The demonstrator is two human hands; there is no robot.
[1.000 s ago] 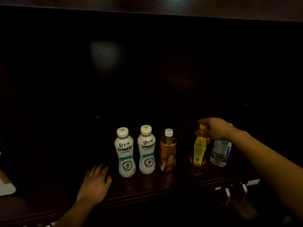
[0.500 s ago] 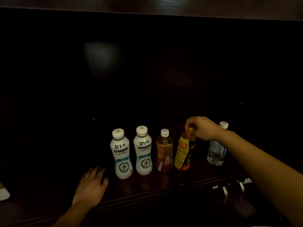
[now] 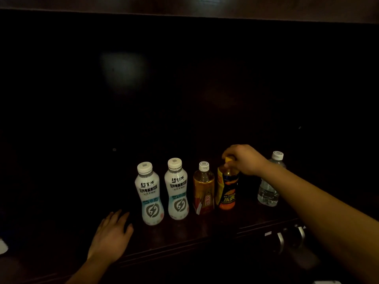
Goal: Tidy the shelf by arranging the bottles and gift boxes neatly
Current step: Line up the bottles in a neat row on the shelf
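Several bottles stand in a row on a dark wooden shelf (image 3: 184, 234). From the left come two white drink bottles (image 3: 149, 195) (image 3: 178, 191), an amber tea bottle (image 3: 203, 189) and an orange-and-yellow energy drink bottle (image 3: 226, 190). My right hand (image 3: 244, 159) grips the energy drink bottle by its yellow cap, right beside the tea bottle. A clear water bottle (image 3: 268, 187) stands apart at the right, partly hidden behind my forearm. My left hand (image 3: 111, 234) rests flat on the shelf, left of the white bottles. No gift boxes show.
The shelf's back and left side are very dark. Below the front edge at the right are metal drawer handles (image 3: 281, 241). A pale object (image 3: 3, 245) shows at the far left edge.
My right hand has carried the energy drink bottle leftwards, from beside the water bottle to right next to the tea bottle, and turned its label. My left hand has stayed put.
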